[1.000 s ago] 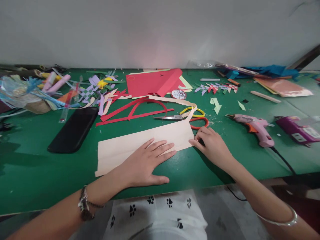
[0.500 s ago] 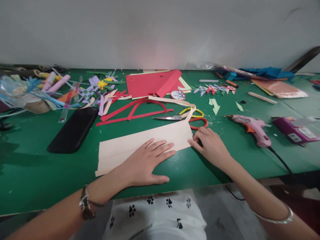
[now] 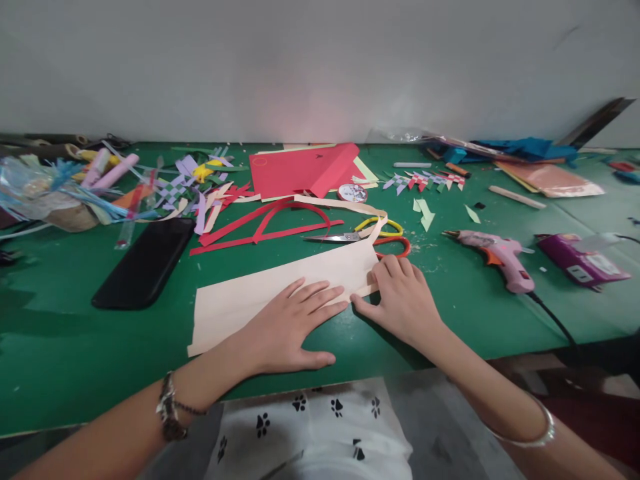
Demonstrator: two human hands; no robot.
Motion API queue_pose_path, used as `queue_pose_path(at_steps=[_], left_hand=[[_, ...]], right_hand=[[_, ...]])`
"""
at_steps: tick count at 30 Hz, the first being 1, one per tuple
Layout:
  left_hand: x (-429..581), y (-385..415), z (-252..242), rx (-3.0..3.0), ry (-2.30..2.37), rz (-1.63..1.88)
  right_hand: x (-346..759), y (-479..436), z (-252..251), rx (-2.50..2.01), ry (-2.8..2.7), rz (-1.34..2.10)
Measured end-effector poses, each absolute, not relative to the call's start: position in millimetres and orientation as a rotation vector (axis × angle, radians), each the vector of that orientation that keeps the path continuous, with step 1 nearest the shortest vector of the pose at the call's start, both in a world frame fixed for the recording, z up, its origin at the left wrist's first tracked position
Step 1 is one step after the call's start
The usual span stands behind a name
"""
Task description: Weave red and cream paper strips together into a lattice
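Note:
A cream paper sheet [image 3: 240,300] lies slantwise on the green table, with a narrow fold along its near edge. My left hand [image 3: 285,327] rests flat on its middle, fingers spread and thumb stretched out toward me. At the right end, my right hand [image 3: 400,293] has curled fingers on top of the sheet and the thumb at the folded near edge, gripping it there. Just beyond the sheet lie scissors [image 3: 345,237] with one yellow and one orange handle loop. A cream paper strip [image 3: 345,203] and red paper strips [image 3: 235,230] lie beside them.
At left is a black phone [image 3: 145,263]. To the right lie a pink glue gun [image 3: 500,257] with its cord and a purple box [image 3: 583,257]. Red paper [image 3: 290,170], woven paper pieces [image 3: 425,180] and craft scraps [image 3: 175,187] line the back by the wall.
My right hand has slid left along the near edge of the sheet, closer to my left hand. My left hand stays flat in place. The view has shifted slightly.

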State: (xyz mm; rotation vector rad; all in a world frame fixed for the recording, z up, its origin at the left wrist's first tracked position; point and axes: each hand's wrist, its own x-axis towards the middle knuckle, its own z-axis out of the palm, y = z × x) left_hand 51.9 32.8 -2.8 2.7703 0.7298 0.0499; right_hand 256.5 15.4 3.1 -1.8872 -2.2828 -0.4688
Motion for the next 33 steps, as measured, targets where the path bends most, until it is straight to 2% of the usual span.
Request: queue_pose_path(at_steps=[14,20,23,27,30,33], left_hand=[[51,31,-1,2.777,0.715,0.048],[52,31,0,2.78,0.727,0.047],[52,32,0,2.773,0.726,0.043],[53,32,-1,2.759,0.736,0.049],[52,33,-2,2.745,0.734,0.071],[49,33,-3,2.738,0.712,0.082]], right_hand=[[289,17,-3,-1.89,-2.213,-0.292],[289,17,2,-1.953,-2.187,-0.443],[281,4,9,-1.802,-2.219,-0.525],[268,-19,7,-1.414,-2.666,-0.215],[265,-26,0,-1.388,-2.771,0.021],[265,-26,-4,-1.441,-2.748,0.057]])
